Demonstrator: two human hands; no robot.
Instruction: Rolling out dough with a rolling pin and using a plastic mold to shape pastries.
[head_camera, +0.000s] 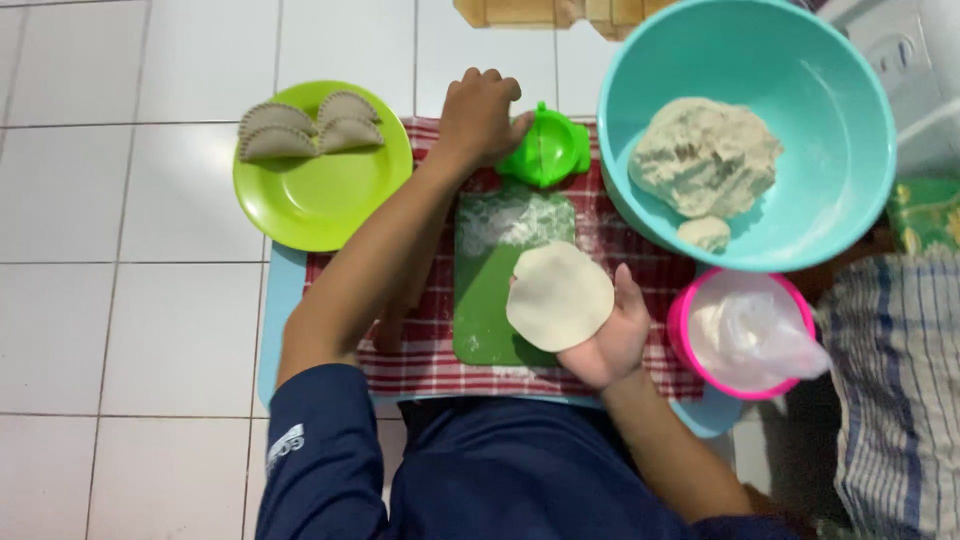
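The big blue bowl (850, 190) holds a lump of dough (705, 155). Left of it, the green plate (310, 200) has 3 folded dumplings (310, 128). The left hand (480, 118) curls its fingers around the green press (548, 148). The right hand (610, 340) lies open, flat dough circle (558, 296) resting on it.

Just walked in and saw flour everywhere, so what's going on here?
A person is working dough. The right hand holds a flat round of dough on its palm above a floured green board. The left hand rests on a green folding dumpling press. Three shaped, crimped pieces lie on a green plate. A lump of dough sits in the teal bowl.
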